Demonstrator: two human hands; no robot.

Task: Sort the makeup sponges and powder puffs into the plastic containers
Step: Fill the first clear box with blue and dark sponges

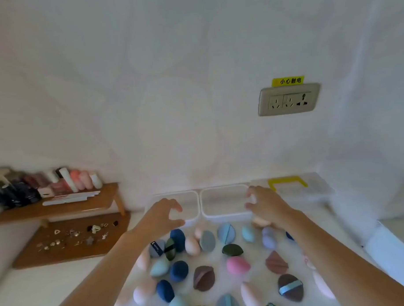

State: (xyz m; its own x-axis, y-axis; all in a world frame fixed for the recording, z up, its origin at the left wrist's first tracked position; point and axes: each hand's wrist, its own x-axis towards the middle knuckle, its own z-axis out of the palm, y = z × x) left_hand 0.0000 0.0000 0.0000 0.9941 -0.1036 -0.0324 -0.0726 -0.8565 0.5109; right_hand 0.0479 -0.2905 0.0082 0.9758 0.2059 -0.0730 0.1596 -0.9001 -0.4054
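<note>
- The left hand (165,213) is above the front edge of the left clear plastic container (175,193). Its fingers and thumb are bent like a letter C with a gap between them. Nothing is in that gap.
- The right hand (265,203) is at the right side of the right clear plastic container (223,188). Its fingers and thumb are bent toward each other. Something pale shows between them, but it is blurry, so I cannot tell if the hand is pinching anything.
- The two containers sit side by side and touch, close to the wall. I can see nothing inside them.
- The makeup sponges and powder puffs lie spread out on the white table (52,290), in front of the containers and between the two arms.
- Some of them are a pink egg sponge (238,265), a dark blue sponge (177,239), a brown puff (203,277), a light blue puff (225,233) and a dark puff with a blue strap (290,287).
- A peach sponge (260,221) lies just under the right hand.
- A clear box with a yellow handle (286,182) is to the right of the containers.
- A wooden shelf (61,208) with bottles and tubes stands on the left.
- Under it is a wooden tray (71,249) with small shiny things.
- A wall socket (289,99) has a yellow sticker (288,81) above it.
</note>
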